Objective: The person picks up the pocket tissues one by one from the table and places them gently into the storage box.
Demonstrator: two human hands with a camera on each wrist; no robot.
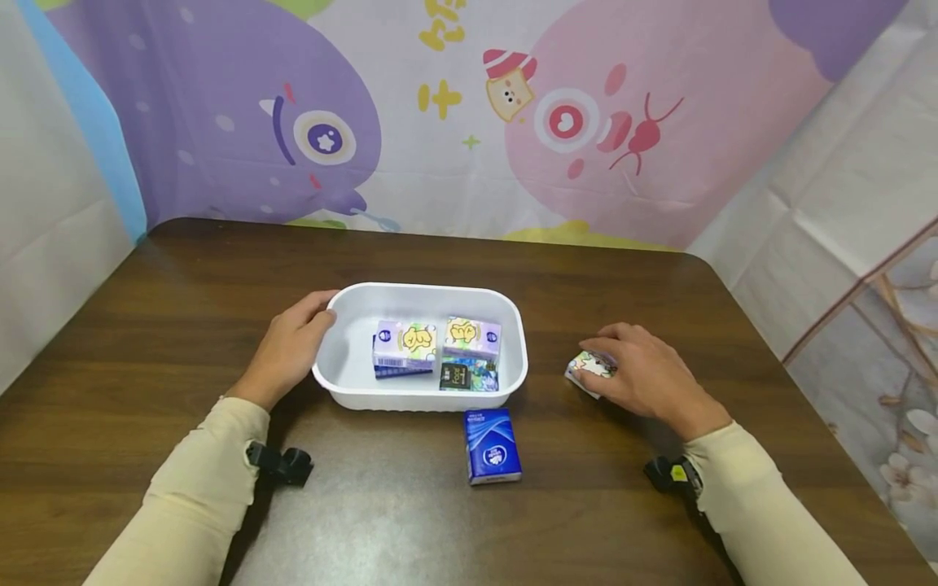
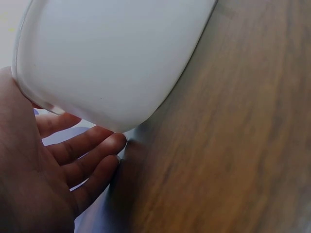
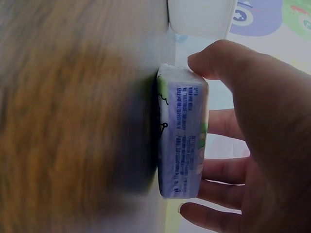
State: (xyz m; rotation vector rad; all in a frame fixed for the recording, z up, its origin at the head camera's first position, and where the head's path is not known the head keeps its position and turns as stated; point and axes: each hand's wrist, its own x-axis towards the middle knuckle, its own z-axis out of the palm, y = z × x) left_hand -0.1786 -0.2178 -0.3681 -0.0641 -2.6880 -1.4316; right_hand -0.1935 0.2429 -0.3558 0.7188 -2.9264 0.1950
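A white plastic tub [image 1: 418,400] stands on the table, and my left hand [image 1: 289,350] holds its left end, thumb over the rim and fingers outside. In the left wrist view, the fingers [image 2: 92,150] curve along the tub's outer wall. To the tub's right, my right hand [image 1: 652,378] grips a small pocket tissue pack [image 1: 590,364] between thumb and fingers. The right wrist view shows the pack's purple printed side [image 3: 181,141], close to the tabletop. Just in front of the tub lies a blue tissue pack [image 1: 493,448].
Inside the tub are a purple-and-white tissue pack [image 1: 405,340] over a dark blue one [image 1: 403,373], another purple-and-white pack [image 1: 472,334] and a black-and-green pack [image 1: 469,375]. A printed cloth [image 1: 454,179] hangs behind the wooden table [image 1: 586,537].
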